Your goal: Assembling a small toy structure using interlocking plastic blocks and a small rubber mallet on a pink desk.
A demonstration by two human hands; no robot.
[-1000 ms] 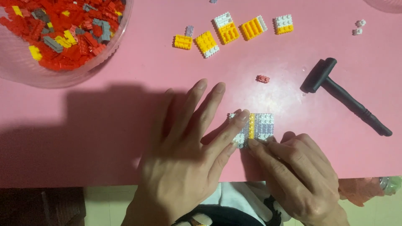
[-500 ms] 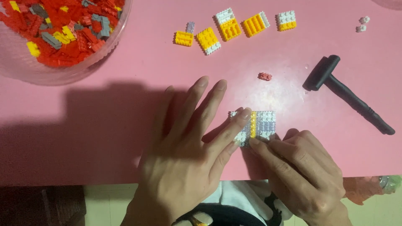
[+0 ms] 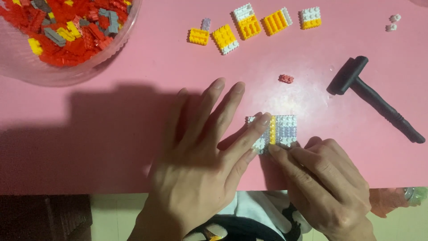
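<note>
The pink worktop (image 3: 133,89) carries a clear brick tub (image 3: 58,35) at 10 o'clock, yellow-white brick blocks (image 3: 249,24) at 12, a black hammer (image 3: 374,98) at 3, a small red brick (image 3: 286,79) and a white-lilac brick plate (image 3: 281,131) near centre.

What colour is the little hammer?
The hammer is all black, seen in the head view.

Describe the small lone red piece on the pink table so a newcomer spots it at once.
Start at the black hammer on the right of the pink table. Just left of its head lies the tiny red brick, alone on bare pink. The other loose blocks are yellow and white.
</note>
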